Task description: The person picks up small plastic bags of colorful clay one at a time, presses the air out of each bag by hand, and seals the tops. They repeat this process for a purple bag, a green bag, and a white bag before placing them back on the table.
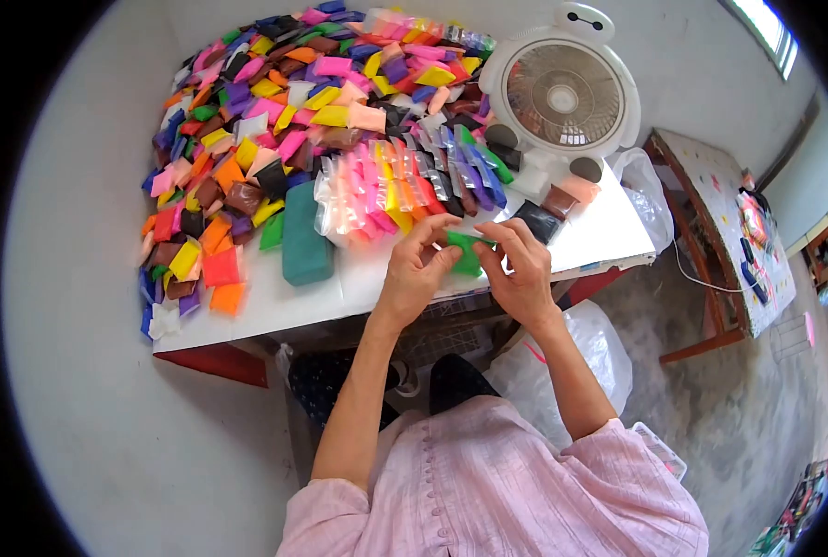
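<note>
Between my hands, just above the table's front edge, is a small green packet (467,256). My left hand (420,266) pinches its left side with thumb and fingers. On the packet's right side my right hand (518,269) closes in the same way, near its upper edge. Just beyond my hands lies a row of clear-wrapped packets (386,190) in pink, yellow, red, black, purple, blue and green. Right of my right hand sit a black packet (536,223) and a brown packet (560,201). A teal block (308,237) stands left of the row.
A large heap of coloured packets (247,148) covers the table's left and back. At the back right stands a white fan (562,97). A clear plastic bag (586,357) hangs below the table's front edge. Another table (711,176) stands to the right.
</note>
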### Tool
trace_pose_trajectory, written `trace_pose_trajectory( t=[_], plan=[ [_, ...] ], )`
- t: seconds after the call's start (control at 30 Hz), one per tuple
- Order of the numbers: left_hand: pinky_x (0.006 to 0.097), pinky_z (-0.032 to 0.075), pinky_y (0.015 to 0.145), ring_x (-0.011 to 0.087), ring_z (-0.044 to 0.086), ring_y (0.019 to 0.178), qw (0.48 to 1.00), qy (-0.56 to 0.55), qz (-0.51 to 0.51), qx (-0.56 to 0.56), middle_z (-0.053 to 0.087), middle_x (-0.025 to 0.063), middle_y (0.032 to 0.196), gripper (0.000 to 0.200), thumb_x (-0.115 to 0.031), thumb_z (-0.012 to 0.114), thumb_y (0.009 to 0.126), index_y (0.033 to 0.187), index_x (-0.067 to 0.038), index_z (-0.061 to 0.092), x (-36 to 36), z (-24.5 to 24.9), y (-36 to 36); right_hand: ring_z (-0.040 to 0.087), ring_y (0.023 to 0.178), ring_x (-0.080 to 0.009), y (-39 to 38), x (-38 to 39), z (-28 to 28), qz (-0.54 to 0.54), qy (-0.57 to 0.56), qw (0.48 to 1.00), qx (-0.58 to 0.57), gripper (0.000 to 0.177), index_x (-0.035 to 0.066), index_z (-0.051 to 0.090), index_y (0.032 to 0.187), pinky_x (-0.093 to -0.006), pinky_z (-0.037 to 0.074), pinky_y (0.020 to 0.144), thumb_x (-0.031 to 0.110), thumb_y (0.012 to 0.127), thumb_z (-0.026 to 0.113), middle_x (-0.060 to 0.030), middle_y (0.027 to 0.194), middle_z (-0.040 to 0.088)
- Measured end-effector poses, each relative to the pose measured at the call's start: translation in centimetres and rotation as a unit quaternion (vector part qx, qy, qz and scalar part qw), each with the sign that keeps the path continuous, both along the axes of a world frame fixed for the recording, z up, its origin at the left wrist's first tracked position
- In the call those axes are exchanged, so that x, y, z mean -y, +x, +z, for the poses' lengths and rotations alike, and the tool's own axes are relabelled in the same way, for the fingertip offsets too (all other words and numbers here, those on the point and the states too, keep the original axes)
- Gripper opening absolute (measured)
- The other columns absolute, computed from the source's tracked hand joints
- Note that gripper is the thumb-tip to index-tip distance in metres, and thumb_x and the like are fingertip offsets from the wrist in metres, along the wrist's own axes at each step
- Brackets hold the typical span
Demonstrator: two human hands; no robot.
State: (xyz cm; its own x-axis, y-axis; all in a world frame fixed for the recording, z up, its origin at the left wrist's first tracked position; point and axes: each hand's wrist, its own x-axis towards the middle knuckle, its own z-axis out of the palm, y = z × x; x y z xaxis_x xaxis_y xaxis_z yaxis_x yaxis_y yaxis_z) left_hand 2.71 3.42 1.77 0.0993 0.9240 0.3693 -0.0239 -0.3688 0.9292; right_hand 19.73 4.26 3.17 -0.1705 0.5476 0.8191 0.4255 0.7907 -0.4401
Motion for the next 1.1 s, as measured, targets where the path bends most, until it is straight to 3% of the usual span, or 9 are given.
trace_pose_trajectory(
  t=[0.07, 0.37, 0.43, 0.63, 0.9, 1.03, 1.1],
  plan=[
    [0.0217, 0.045, 0.071, 0.0069, 0.051, 0.077, 1.0, 0.008, 0.008, 0.003, 0.059, 0.0017, 0.098, 0.034, -0.003, 0.064, 0.089, 0.123, -0.007, 0.059, 0.1, 0.2, -0.1, 0.062, 0.064, -0.0254, -0.2, 0.2, 0.1, -0.005, -0.015, 1.0, -0.003, 0.023, 0.005, 0.064, 0.101, -0.0342, 0.048, 0.054, 0.0, 0.08, 0.069, -0.0107, 0.084, 0.061],
    [0.0206, 0.046, 0.078, 0.0055, 0.055, 0.086, 1.0, 0.014, 0.022, 0.001, 0.062, -0.0016, 0.1, 0.02, -0.004, 0.063, 0.091, 0.112, -0.004, 0.063, -0.1, -0.1, 0.1, 0.061, 0.063, -0.0199, -0.2, -0.8, -1.0, -0.075, 0.161, 0.979, 0.102, 0.025, 0.005, 0.066, 0.094, -0.0331, 0.048, 0.053, 0.0, 0.07, 0.07, -0.0073, 0.082, 0.06],
    [0.0209, 0.046, 0.079, 0.0063, 0.056, 0.088, 0.999, -0.006, 0.014, 0.036, 0.063, -0.0013, 0.1, 0.02, -0.005, 0.063, 0.092, 0.112, -0.004, 0.064, -0.2, 0.1, 0.1, 0.06, 0.062, -0.0196, -0.1, -0.7, -0.9, -0.075, 0.164, 0.977, 0.117, 0.024, 0.005, 0.066, 0.094, -0.0327, 0.048, 0.052, 0.001, 0.07, 0.07, -0.0073, 0.082, 0.06],
    [0.0216, 0.046, 0.08, 0.0081, 0.057, 0.09, 0.997, 0.031, 0.062, -0.033, 0.063, 0.0004, 0.098, 0.023, -0.006, 0.062, 0.093, 0.116, -0.002, 0.065, -0.7, -0.8, 0.4, 0.061, 0.064, -0.0205, -0.4, -0.1, -0.7, -0.059, 0.114, 0.989, 0.08, 0.023, 0.004, 0.066, 0.094, -0.033, 0.048, 0.053, 0.002, 0.072, 0.073, -0.0082, 0.084, 0.06],
    [0.0302, 0.045, 0.073, 0.0201, 0.057, 0.082, 0.967, 0.149, 0.128, -0.162, 0.061, 0.008, 0.089, 0.018, -0.005, 0.065, 0.087, 0.104, -0.001, 0.065, -0.6, 0.5, 0.8, 0.063, 0.061, -0.0206, -0.4, -0.1, -0.8, -0.079, 0.038, 0.995, 0.048, 0.023, 0.002, 0.064, 0.1, -0.0306, 0.049, 0.052, -0.001, 0.078, 0.072, -0.0106, 0.087, 0.061],
    [0.0378, 0.047, 0.075, 0.0319, 0.058, 0.085, 0.957, 0.172, 0.145, -0.182, 0.061, 0.0143, 0.089, 0.014, -0.003, 0.066, 0.082, 0.096, 0.001, 0.063, -0.6, 0.7, 1.1, 0.062, 0.072, -0.0278, -0.4, 0.2, -0.4, -0.093, 0.03, 0.991, 0.087, 0.024, 0.002, 0.063, 0.1, -0.0369, 0.049, 0.057, 0.007, 0.079, 0.071, -0.0111, 0.088, 0.059],
    [0.0388, 0.047, 0.074, 0.0322, 0.057, 0.085, 0.95, 0.193, 0.151, -0.192, 0.061, 0.0139, 0.088, 0.013, -0.003, 0.066, 0.081, 0.094, 0.0, 0.062, -0.7, 0.7, 1.1, 0.06, 0.072, -0.0267, -0.5, 0.3, -0.3, -0.101, 0.043, 0.989, 0.096, 0.022, 0.003, 0.062, 0.097, -0.0366, 0.049, 0.057, 0.007, 0.078, 0.071, -0.0096, 0.084, 0.056]
  ],
)
